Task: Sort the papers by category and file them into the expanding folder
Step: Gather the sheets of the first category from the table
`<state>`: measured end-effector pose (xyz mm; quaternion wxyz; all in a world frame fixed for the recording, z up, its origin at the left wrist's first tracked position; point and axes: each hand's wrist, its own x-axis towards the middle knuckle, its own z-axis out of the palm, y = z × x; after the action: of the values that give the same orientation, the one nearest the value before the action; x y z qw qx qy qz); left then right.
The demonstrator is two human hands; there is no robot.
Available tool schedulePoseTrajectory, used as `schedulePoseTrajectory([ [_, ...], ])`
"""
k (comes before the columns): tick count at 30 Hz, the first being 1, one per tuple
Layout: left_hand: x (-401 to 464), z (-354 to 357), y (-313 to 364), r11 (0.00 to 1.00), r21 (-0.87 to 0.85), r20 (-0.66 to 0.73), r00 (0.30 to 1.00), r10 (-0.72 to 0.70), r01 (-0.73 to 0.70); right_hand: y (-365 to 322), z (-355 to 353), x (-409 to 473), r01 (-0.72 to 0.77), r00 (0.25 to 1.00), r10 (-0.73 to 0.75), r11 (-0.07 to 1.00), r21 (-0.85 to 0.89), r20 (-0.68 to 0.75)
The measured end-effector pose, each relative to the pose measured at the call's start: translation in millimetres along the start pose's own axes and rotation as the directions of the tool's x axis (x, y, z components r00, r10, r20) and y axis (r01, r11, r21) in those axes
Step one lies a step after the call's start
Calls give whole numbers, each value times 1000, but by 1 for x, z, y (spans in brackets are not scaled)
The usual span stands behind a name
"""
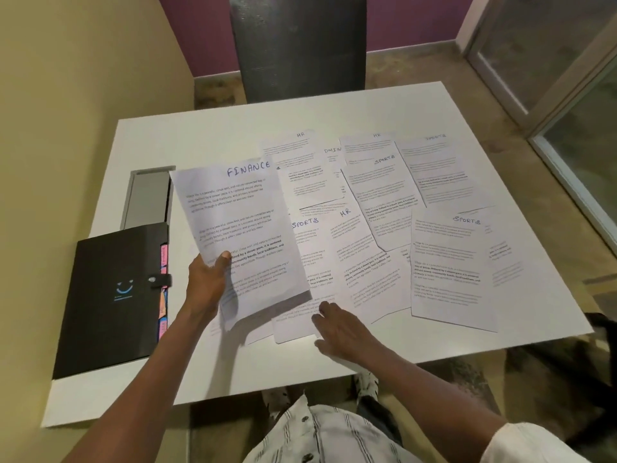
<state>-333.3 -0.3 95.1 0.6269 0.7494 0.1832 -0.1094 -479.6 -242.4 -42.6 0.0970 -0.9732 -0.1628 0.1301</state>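
Here the left hand [207, 282] pinches the FINANCE sheet [238, 235] beside the shut black folder [113, 295], right hand [340, 329] spread flat.

Your left hand [208, 284] is up off the table [207, 138], thumb on top and fingers pinched tight on a paper. Your right hand [337, 329] lies flat and low over the table, fingers spread wide, arm stretched forward.
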Motion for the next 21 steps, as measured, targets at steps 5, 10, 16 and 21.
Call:
schedulePoseTrajectory([
  [5, -3, 1, -2, 1000, 16, -7, 1000, -10, 10, -1, -13, 23, -106, 994, 102, 989, 104, 44],
  [10, -6, 2, 1, 1000, 16, 1, 1000, -9, 9, 10, -30, 36, -99, 994, 94, 991, 92, 54],
  [16, -4, 4, 2, 1000, 10, -3, 1000, -18, 18, 17, -33, 30, 89, 995, -85, 993, -75, 52],
  [21, -3, 9, 1, 999, 20, 15, 999, -30, 29, 10, -30, 32, 70, 997, -64, 982, -177, 43],
])
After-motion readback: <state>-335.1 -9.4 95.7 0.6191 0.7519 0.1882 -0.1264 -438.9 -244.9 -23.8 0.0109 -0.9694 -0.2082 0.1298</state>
